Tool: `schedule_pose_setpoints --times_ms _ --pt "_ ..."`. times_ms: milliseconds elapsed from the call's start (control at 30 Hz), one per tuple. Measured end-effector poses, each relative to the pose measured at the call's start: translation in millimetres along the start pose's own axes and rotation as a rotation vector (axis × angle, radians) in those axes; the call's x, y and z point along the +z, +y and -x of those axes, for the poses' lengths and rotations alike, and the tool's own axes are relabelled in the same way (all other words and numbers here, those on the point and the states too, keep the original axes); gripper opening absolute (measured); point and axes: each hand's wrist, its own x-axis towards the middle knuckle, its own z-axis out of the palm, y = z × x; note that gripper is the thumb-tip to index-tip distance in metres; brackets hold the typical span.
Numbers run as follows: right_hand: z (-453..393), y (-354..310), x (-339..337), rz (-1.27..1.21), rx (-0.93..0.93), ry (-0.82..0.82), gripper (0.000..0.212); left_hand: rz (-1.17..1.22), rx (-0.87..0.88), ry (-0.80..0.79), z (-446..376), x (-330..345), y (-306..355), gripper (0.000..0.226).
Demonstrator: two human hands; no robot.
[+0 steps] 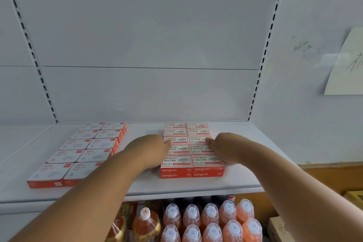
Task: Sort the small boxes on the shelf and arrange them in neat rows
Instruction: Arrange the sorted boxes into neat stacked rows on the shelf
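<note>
My left hand (149, 148) and right hand (225, 146), grips flat and unclenched, pressed both side edges of the staple box block (191, 148) at frame centre; bare shelf (143, 133) separated it from the left box block (84, 150).

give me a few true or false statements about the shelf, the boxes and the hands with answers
1. The staple boxes sit in two columns, stacked two layers high. True.
2. Both hands rest on the left group of boxes. False: the left hand and right hand flank the staple boxes on the right.
3. Bottles with clear caps stand below the shelf. True.
4. The right hand holds a box lifted in the air. False: no box is lifted; it rests against the stack.
</note>
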Motion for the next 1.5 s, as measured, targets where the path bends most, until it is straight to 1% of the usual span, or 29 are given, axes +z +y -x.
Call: schedule_pose_setpoints --times_ms 67,200,267,367,467,567,700,800,867,933,967,1033,1067,1100,1167,1200,1267,1333,1500 --pt "1 0 0 0.016 0.001 0.004 0.057 0.018 -0.002 0.01 2 0 0 0.052" --pt "5 7 -3 -0.112 0.055 -0.018 0.068 0.045 -0.003 0.011 10 -5 -4 0.058" --pt "10 9 -3 -0.119 0.056 -0.034 0.07 0.034 -0.008 -0.016 15 -8 -6 0.062" --pt "18 5 -2 -0.028 0.016 -0.061 0.066 0.019 -0.004 -0.05 19 -5 -4 0.06" --pt "23 -1 -3 0.059 -0.02 -0.038 0.058 -0.006 0.014 -0.013 21 -1 0 0.052" --pt "25 -1 -3 0.02 0.009 -0.021 0.058 0.026 0.001 -0.011 23 -1 -1 0.055" --pt "30 5 1 -0.118 0.065 -0.01 0.064 0.066 0.007 -0.023 29 0 -4 0.063" --pt "35 3 2 -0.07 0.045 0.018 0.059 0.029 0.022 -0.018 31 4 -3 0.06" --pt "36 1 2 -0.075 0.051 0.027 0.061 0.048 0.01 -0.003 34 4 -2 0.059" --pt "39 4 3 -0.134 0.069 0.051 0.064 0.085 0.004 0.038 39 3 -4 0.06" --pt "42 8 5 -0.178 0.053 0.096 0.061 0.099 0.008 0.081 44 3 -5 0.056" --pt "52 16 11 -0.25 -0.049 0.247 0.052 0.144 0.062 0.21 57 7 -9 0.041" --pt "58 18 14 -0.261 -0.121 0.309 0.049 0.151 0.113 0.266 64 8 -9 0.04" --pt "64 19 18 -0.257 -0.186 0.344 0.049 0.136 0.169 0.301 69 11 -9 0.045" --pt "70 18 26 -0.248 -0.264 0.362 0.053 0.102 0.257 0.35 72 18 -10 0.054" --pt "72 16 29 -0.248 -0.278 0.369 0.052 0.1 0.278 0.367 72 20 -9 0.052" --pt "73 14 35 -0.247 -0.272 0.395 0.046 0.121 0.291 0.382 69 24 -9 0.042" --pt "72 14 38 -0.251 -0.261 0.412 0.043 0.155 0.288 0.385 69 26 -9 0.038" --pt "67 15 41 -0.316 -0.253 0.414 0.04 0.175 0.288 0.39 69 25 -8 0.04"
